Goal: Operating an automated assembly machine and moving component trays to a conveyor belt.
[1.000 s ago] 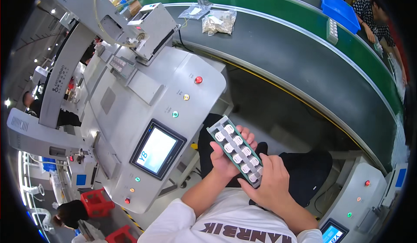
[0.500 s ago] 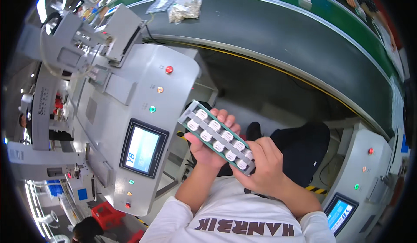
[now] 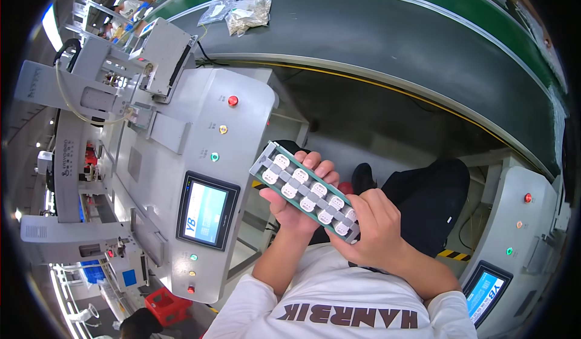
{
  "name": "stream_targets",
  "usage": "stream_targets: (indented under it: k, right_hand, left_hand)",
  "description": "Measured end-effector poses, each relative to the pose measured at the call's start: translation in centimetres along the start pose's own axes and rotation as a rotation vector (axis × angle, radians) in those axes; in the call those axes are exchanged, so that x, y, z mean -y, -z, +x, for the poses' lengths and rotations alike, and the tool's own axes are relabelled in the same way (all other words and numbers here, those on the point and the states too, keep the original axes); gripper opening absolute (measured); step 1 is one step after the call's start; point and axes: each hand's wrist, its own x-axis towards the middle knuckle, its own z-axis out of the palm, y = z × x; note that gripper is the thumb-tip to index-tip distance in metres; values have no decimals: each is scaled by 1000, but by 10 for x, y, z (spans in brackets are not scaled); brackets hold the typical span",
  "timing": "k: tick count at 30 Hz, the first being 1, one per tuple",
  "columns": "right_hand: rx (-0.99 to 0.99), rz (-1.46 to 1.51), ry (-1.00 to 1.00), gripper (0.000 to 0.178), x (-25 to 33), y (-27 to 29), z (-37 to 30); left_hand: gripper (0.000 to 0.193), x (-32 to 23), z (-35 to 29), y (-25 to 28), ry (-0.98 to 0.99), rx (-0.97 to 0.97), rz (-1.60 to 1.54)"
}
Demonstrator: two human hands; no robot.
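Note:
A narrow rectangular tray [image 3: 261, 159] with green sides and grey ends lies slantwise between my hands. Two rows of small white rounded pieces [image 3: 300, 175] with dark holes sit in it, split by a grey strip down the middle. My left hand [image 3: 294, 214] is wrapped round the tray from beneath, thumb at the near side and fingertips over the far edge. At the right end, my right hand [image 3: 376, 227] grips the tray, its thumb by the lower corner and fingers along the far side. Part of that end is hidden by the fingers.
On my left stands a grey machine with a touchscreen [image 3: 207, 210] and a red button [image 3: 233, 101]; a similar machine [image 3: 513, 218] stands at right. Ahead runs a dark conveyor [image 3: 375, 33] carrying a clear bag of small parts [image 3: 249, 13]. A red crate [image 3: 167, 306] is low at left.
The surroundings have shifted slightly in view as my head moved. Both hands keep the same hold on the tray, which is turned up a little differently toward me.

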Motion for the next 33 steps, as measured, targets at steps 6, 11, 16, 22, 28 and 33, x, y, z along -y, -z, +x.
stream_targets:
  k: [6,11,16,22,28,33]
  right_hand:
    - [75,-69,-32,68,14,4,8]
    - [112,-47,-32,69,19,0,12]
    - [93,-36,51,55,12,-7,13]
    - [156,61,10,53,18,-18,25]
    - [430,188,7,67,42,-14,62]
    - [655,247,-30,58,80,-47,87]
  left_hand:
    - [81,-8,2,-2,-32,59,44]
    - [85,-10,-5,-5,-18,20,145]
    - [86,-11,-11,-5,-7,28,202]
    - [87,-26,-22,0,-51,-45,231]
    - [65,-41,-57,-4,-57,-246,17]
    - [48,-64,-93,-14,-98,-306,-104]
